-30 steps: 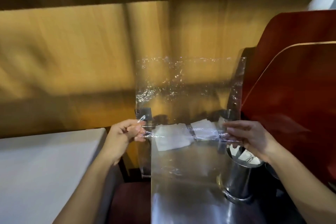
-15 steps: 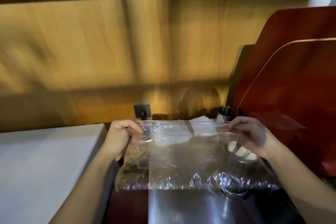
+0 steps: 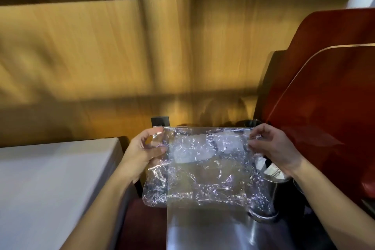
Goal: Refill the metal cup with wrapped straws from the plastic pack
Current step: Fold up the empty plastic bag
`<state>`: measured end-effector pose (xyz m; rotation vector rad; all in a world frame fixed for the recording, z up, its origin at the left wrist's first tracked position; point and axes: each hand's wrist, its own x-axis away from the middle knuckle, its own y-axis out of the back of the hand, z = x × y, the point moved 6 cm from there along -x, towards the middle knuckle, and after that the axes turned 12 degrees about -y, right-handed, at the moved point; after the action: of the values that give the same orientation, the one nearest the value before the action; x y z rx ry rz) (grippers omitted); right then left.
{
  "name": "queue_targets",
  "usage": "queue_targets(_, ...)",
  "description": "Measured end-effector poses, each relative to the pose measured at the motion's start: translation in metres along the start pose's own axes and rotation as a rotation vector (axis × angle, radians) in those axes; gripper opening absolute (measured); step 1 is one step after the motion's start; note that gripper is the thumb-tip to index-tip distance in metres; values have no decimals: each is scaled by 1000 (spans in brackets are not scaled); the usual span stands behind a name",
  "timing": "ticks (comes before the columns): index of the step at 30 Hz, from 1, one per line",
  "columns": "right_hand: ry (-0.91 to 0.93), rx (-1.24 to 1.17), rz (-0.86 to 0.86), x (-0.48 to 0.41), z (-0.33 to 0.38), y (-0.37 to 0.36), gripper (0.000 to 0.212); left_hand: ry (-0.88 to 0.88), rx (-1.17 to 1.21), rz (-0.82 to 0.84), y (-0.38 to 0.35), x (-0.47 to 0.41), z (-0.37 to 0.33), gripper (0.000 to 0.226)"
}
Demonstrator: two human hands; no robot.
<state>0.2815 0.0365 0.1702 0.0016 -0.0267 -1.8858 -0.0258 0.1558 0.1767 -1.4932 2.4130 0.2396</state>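
A clear, crinkled plastic pack [image 3: 203, 172] is stretched flat between both hands above the table, folded over on itself. My left hand [image 3: 142, 152] pinches its left edge and my right hand [image 3: 278, 148] pinches its right edge. White label patches [image 3: 192, 152] show through the film. No straws are visible inside the pack. The metal cup [image 3: 272, 195] stands below my right hand, partly behind the plastic. Wrapped straws [image 3: 273, 171] poke out at its rim.
A shiny metal tabletop [image 3: 203, 229] lies under the pack. A white table [image 3: 50, 184] is at the left. Red curved chair backs [image 3: 324, 91] rise at the right. A wood-panel wall with a dark socket [image 3: 160, 121] is behind.
The pack hung upright as a tall sheet a second ago. Its upper half has come down toward me and now lies folded over, held lower and flatter between both hands.
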Motion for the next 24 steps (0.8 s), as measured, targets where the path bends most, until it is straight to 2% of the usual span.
queue_targets(5, 50, 163, -69, 1, 7, 3, 29, -85, 10, 14, -1, -2, -12, 54)
queue_targets(9, 214, 547, -255, 7, 34, 2, 24, -237, -124, 120, -12, -2, -33, 55)
queue_targets(11, 209, 588, -134, 10, 45, -11, 28, -284, -141, 214, -24, -1, -42, 58)
queue_targets(14, 71, 650, 173, 12, 47, -45, 37, -347, -240, 328, -38, -1, -51, 51)
queue_targets(16, 14, 653, 292, 11, 43, -63, 43, -385, -268, 365, -44, -2, -60, 48)
queue_targets(19, -19, 520, 399, 8, 40, -79, 33, -397, -190, 396, -50, -2, -71, 48)
queue_targets(22, 14, 411, 426, 6, 43, -83, 16, -368, -50, 349, -35, -5, -74, 50)
queue_targets(24, 39, 330, 395, 3, 44, -79, 16, -243, 119, 317, -16, -8, -65, 57)
